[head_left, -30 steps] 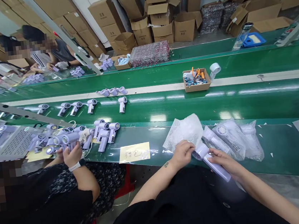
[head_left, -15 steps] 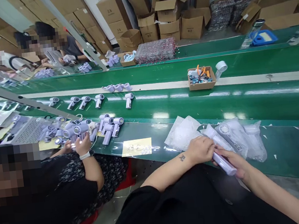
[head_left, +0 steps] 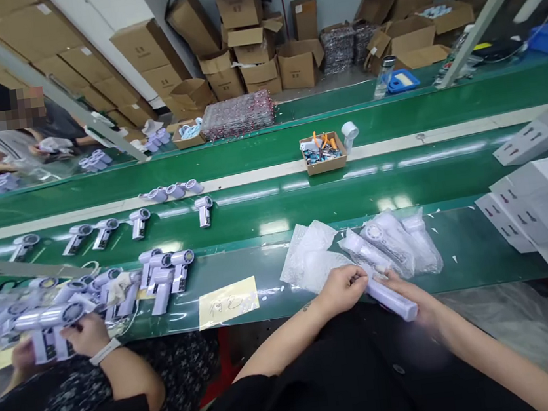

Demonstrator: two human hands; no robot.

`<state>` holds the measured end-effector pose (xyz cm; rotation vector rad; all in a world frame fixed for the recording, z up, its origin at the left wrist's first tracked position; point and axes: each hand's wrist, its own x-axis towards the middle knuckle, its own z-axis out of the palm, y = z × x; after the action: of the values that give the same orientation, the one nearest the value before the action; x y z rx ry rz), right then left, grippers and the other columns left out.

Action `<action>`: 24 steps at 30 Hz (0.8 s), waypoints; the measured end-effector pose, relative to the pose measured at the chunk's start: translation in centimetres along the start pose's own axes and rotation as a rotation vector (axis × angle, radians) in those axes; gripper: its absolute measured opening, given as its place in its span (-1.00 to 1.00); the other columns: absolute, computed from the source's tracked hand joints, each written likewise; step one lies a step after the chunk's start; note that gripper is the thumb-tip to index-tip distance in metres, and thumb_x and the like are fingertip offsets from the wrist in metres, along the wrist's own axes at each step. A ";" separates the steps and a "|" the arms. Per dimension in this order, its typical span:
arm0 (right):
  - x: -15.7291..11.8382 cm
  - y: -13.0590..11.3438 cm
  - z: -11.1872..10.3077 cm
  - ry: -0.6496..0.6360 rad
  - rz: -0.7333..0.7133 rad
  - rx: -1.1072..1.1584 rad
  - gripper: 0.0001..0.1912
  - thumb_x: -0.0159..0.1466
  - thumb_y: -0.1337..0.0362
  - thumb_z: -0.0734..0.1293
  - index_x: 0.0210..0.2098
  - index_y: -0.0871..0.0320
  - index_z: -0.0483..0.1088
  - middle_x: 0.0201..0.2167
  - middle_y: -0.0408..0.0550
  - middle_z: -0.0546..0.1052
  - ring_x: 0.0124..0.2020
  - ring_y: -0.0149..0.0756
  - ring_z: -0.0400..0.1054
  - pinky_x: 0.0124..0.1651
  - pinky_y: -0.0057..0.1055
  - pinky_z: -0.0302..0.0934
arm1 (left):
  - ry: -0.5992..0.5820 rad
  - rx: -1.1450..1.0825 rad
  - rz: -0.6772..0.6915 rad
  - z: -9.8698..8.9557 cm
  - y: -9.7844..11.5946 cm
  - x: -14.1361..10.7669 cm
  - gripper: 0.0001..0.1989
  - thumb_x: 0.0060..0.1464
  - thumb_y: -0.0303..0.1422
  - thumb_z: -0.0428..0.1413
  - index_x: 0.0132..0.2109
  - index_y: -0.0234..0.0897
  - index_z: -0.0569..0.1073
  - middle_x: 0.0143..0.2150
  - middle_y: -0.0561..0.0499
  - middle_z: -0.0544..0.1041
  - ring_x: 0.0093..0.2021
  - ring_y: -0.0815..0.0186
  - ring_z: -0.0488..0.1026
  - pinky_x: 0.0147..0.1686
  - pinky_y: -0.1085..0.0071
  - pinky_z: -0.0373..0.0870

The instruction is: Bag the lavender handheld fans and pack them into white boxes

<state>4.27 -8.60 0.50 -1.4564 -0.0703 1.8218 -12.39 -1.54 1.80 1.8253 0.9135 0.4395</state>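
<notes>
A long pale purple device (head_left: 392, 299) lies tilted in front of my body, its lower end pointing right and toward me. My left hand (head_left: 343, 288) pinches at its upper end, thumb against fingers. Around its far side and underneath is my right hand (head_left: 410, 295), fingers wrapped on it. Just beyond my hands, several purple devices in clear bubble bags (head_left: 391, 241) lie on the green bench. Flat bubble bags (head_left: 309, 254) rest to the left of them.
A handwritten yellow paper (head_left: 228, 302) lies left on the bench, beside a group of purple handheld fans (head_left: 161, 281). White boxes (head_left: 534, 209) are stacked at right. A small carton of tools (head_left: 325, 153) stands across the belt. A co-worker's hands hold fans at left.
The view has swung right, bringing the white boxes in. My left hand has gone from wrapped over the device to a pinch at its upper end. The co-worker has raised fans.
</notes>
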 end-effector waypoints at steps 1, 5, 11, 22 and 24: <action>0.1 0.1 -0.1 0.000 -0.002 -0.015 -0.66 0.00 0.21 0.47 -0.29 0.06 0.30 -0.57 -0.18 0.47 -0.56 -0.29 0.41 -0.52 -0.41 0.28 | -0.019 -0.006 0.010 0.1 -0.1 0.0 -0.81 0.10 -0.36 -0.02 -0.31 -0.31 0.47 -0.44 0.02 0.48 -0.43 0.39 0.37 -0.38 0.50 0.30; 1.4 1.8 0.3 0.044 -0.086 -0.107 -0.79 -0.05 0.22 0.43 -0.49 0.10 0.32 -0.65 -0.19 0.42 -0.61 -0.33 0.34 -0.52 -0.42 0.24 | -0.080 0.153 0.206 0.6 -1.0 -0.2 -0.83 0.08 -0.41 -0.03 -0.29 -0.30 0.46 -0.36 -0.04 0.49 -0.31 0.31 0.40 -0.22 0.41 0.32; -0.3 3.1 0.5 0.216 -0.291 -0.266 -0.80 0.00 0.19 0.40 -0.57 0.11 0.31 -0.69 -0.27 0.33 -0.63 -0.42 0.16 -0.55 -0.49 0.06 | -0.086 0.097 0.032 -0.8 -0.8 -1.9 -0.84 0.07 -0.40 -0.01 -0.33 -0.29 0.46 -0.40 -0.01 0.48 -0.35 0.32 0.39 -0.28 0.43 0.31; -8.6 -0.2 2.4 -0.152 -0.408 0.151 -0.78 0.16 0.12 0.37 -0.35 0.10 0.31 -0.29 -0.14 0.47 -0.28 -0.33 0.38 -0.18 -0.30 0.28 | -0.365 -0.084 0.188 -4.7 4.0 -1.7 -0.20 -0.18 -0.06 0.26 0.19 -0.23 0.22 0.12 -0.20 0.31 -0.04 0.14 0.34 -0.10 0.28 0.36; -7.9 -1.1 3.2 -0.180 -0.471 0.206 -0.78 0.17 0.14 0.37 -0.38 0.12 0.30 -0.36 -0.15 0.47 -0.32 -0.36 0.38 -0.17 -0.30 0.29 | -0.450 0.092 0.317 -3.6 4.4 -0.5 0.08 -0.34 -0.09 0.34 0.31 -0.17 0.01 0.21 -0.23 0.21 0.08 0.04 0.26 0.00 0.16 0.32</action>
<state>2.42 -11.24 8.49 -1.0247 -0.2832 1.5146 -13.38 -0.56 7.31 2.0491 0.3423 0.1652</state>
